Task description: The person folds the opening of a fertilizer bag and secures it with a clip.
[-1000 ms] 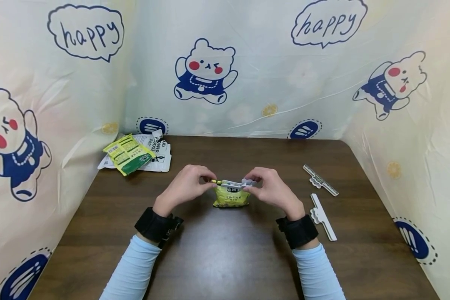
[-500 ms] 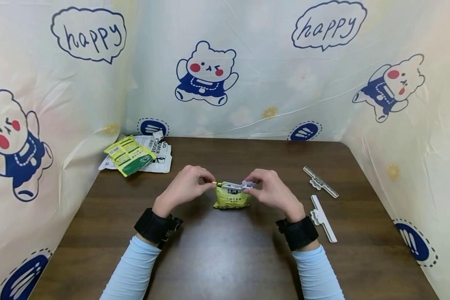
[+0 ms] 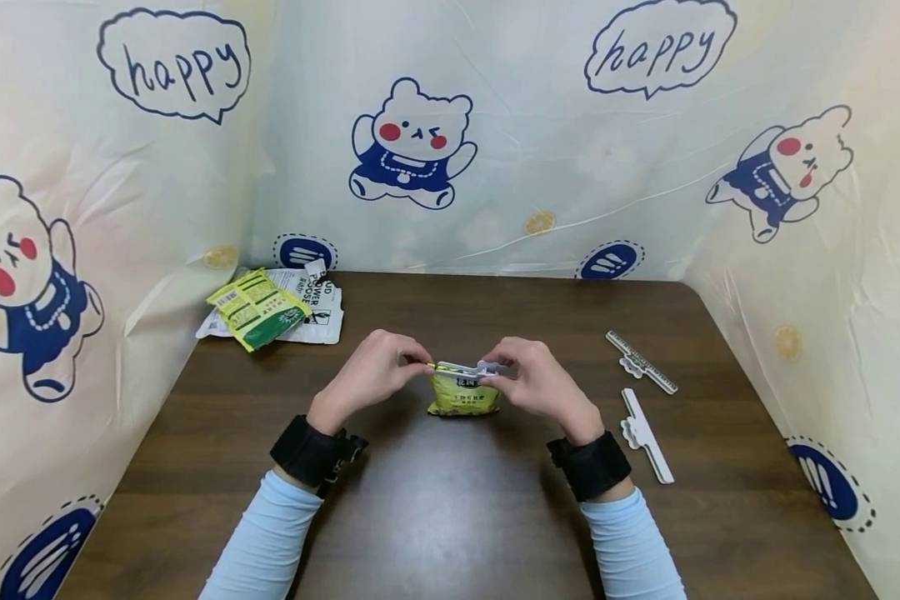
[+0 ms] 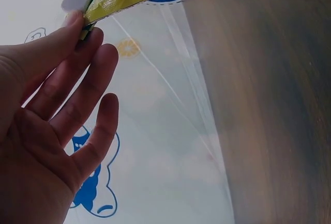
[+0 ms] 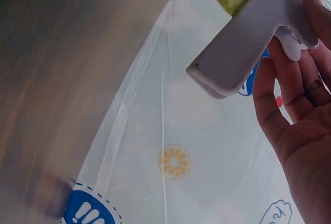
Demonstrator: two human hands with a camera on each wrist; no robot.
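Observation:
A small yellow-green bag (image 3: 462,397) with dark lettering stands upright mid-table in the head view. My left hand (image 3: 378,367) pinches the bag's top left corner between thumb and fingertip, its other fingers spread loose in the left wrist view. Across the top edge of the bag lies a pale bag clip (image 3: 457,370). My right hand (image 3: 537,379) pinches the clip's handle tabs between thumb and fingers. In the right wrist view the clip (image 5: 243,43) overlaps the bag, its long bar reaching past the bag's edge.
Two more bag clips, one ruler-marked clip (image 3: 641,362) and one plain white clip (image 3: 647,436), lie on the right of the brown table (image 3: 450,508). At the back left a yellow-green packet (image 3: 260,310) rests on a white pouch (image 3: 322,321). A printed curtain (image 3: 495,167) surrounds the table.
My right hand and the clip have shifted slightly left along the bag's top, toward my left hand. The left hand keeps its pinch on the corner.

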